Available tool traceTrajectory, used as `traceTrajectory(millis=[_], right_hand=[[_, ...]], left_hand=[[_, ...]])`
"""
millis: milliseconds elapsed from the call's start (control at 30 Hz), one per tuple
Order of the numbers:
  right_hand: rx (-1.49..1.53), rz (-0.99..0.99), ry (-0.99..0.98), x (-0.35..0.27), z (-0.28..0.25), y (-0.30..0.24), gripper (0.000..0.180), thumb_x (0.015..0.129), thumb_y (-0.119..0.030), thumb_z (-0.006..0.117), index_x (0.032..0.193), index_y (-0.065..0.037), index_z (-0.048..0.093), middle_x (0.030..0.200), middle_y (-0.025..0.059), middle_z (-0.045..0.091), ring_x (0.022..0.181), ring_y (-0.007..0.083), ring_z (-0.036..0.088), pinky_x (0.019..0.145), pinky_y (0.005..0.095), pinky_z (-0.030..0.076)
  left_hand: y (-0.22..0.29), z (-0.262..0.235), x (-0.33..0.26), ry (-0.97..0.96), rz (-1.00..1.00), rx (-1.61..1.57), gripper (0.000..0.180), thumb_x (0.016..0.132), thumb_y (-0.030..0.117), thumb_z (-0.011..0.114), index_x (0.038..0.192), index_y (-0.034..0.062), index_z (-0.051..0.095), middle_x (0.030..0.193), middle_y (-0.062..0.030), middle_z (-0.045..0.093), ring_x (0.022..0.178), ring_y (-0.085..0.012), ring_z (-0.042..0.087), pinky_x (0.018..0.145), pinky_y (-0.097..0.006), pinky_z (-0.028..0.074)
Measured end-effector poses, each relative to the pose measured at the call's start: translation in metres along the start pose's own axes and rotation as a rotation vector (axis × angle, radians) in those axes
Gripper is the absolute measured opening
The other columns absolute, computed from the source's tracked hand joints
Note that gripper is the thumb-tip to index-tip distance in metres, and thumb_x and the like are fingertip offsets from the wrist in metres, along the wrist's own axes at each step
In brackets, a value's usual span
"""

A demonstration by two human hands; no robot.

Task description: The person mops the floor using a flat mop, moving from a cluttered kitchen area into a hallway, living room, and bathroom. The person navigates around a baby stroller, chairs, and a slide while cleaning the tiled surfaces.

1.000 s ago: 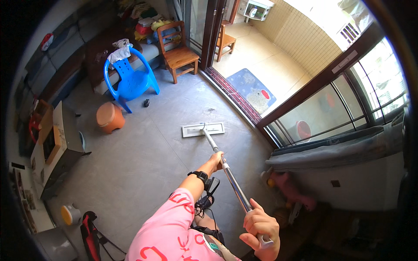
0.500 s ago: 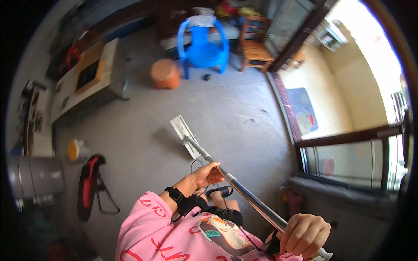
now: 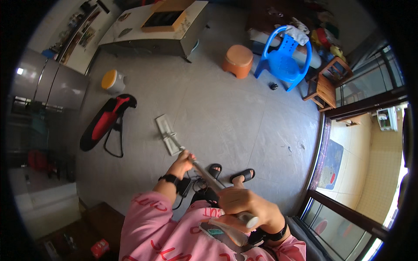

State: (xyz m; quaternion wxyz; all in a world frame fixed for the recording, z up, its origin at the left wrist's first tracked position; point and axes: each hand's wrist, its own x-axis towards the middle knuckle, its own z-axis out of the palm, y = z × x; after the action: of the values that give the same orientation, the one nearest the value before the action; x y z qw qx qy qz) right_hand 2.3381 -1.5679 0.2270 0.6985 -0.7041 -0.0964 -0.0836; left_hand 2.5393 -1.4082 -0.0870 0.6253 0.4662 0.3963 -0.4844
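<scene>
A flat mop (image 3: 163, 125) with a pale rectangular head lies against the grey floor, left of my feet. Its metal pole (image 3: 208, 177) slants from the head up toward my chest. My left hand (image 3: 183, 162) is wrapped round the lower pole, just above the head joint. Higher up, close to the pole's capped end, my right hand (image 3: 250, 204) grips it from above, knuckles up. Both hands are closed on the pole. The underside of the mop head is hidden.
A black-and-red folding seat-like thing (image 3: 104, 124) and a yellow-lidded bin (image 3: 113, 81) stand left. Ahead are a low table (image 3: 150, 41), an orange stool (image 3: 238, 61), a blue plastic chair (image 3: 284, 65) and a wooden chair (image 3: 328, 87). A glass sliding door's track (image 3: 320, 150) runs along the right.
My view has turned, so the furniture has shifted rightward in the picture. My right hand has come in from the far right to before my chest, still on the pole. The left hand keeps its grip.
</scene>
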Motion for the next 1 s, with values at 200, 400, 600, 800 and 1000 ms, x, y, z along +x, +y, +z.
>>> traceTrajectory(millis=[200, 400, 600, 800, 1000], right_hand=[[-0.103, -0.035, 0.45, -0.105, -0.061, -0.043, 0.014, 0.063, -0.01, 0.062, 0.058, -0.001, 0.052, 0.054, 0.0112, 0.053, 0.049, 0.0273, 0.053, 0.052, 0.0399, 0.046], [-0.296, -0.306, 0.604, -0.168, -0.097, -0.108, 0.014, 0.057, -0.01, 0.053, 0.046, -0.005, 0.046, 0.046, 0.0071, 0.044, 0.038, 0.0197, 0.045, 0.042, 0.0349, 0.045], [-0.484, 0.045, 0.54, -0.175, -0.111, -0.139, 0.017, 0.057, -0.005, 0.052, 0.045, -0.003, 0.039, 0.043, 0.0052, 0.039, 0.035, 0.0202, 0.041, 0.043, 0.0328, 0.045], [-0.56, -0.079, 0.24, -0.166, -0.129, -0.138, 0.019, 0.063, -0.007, 0.061, 0.054, -0.002, 0.046, 0.05, 0.0061, 0.046, 0.045, 0.0226, 0.052, 0.048, 0.0346, 0.049], [-0.42, -0.252, 0.301, -0.152, -0.151, -0.139, 0.019, 0.066, -0.012, 0.064, 0.056, -0.005, 0.051, 0.056, 0.0074, 0.052, 0.05, 0.025, 0.055, 0.054, 0.0356, 0.049]], left_hand=[[-0.125, 0.126, 0.004, 0.046, -0.2, 0.151, 0.021, 0.089, 0.026, 0.042, 0.085, 0.0059, 0.044, 0.069, -0.0079, 0.05, 0.051, -0.0173, 0.049, 0.041, -0.027, 0.04], [-0.29, 0.241, -0.03, -0.164, -0.461, 0.412, 0.025, 0.089, 0.033, 0.036, 0.094, 0.0093, 0.04, 0.072, -0.0025, 0.05, 0.062, -0.0171, 0.057, 0.052, -0.029, 0.048], [-0.358, 0.297, -0.021, -0.438, -0.612, 0.594, 0.025, 0.088, 0.034, 0.036, 0.087, 0.0101, 0.043, 0.069, 0.0001, 0.051, 0.062, -0.0139, 0.058, 0.053, -0.028, 0.049], [-0.336, 0.305, -0.023, -0.506, -0.597, 0.467, 0.024, 0.087, 0.031, 0.045, 0.076, 0.0089, 0.045, 0.066, -0.0032, 0.053, 0.064, -0.0173, 0.059, 0.057, -0.029, 0.051], [-0.235, 0.29, -0.032, -0.514, -0.428, 0.185, 0.009, 0.082, 0.013, 0.051, 0.077, 0.0051, 0.05, 0.074, -0.0079, 0.057, 0.073, -0.0211, 0.058, 0.066, -0.034, 0.049]])
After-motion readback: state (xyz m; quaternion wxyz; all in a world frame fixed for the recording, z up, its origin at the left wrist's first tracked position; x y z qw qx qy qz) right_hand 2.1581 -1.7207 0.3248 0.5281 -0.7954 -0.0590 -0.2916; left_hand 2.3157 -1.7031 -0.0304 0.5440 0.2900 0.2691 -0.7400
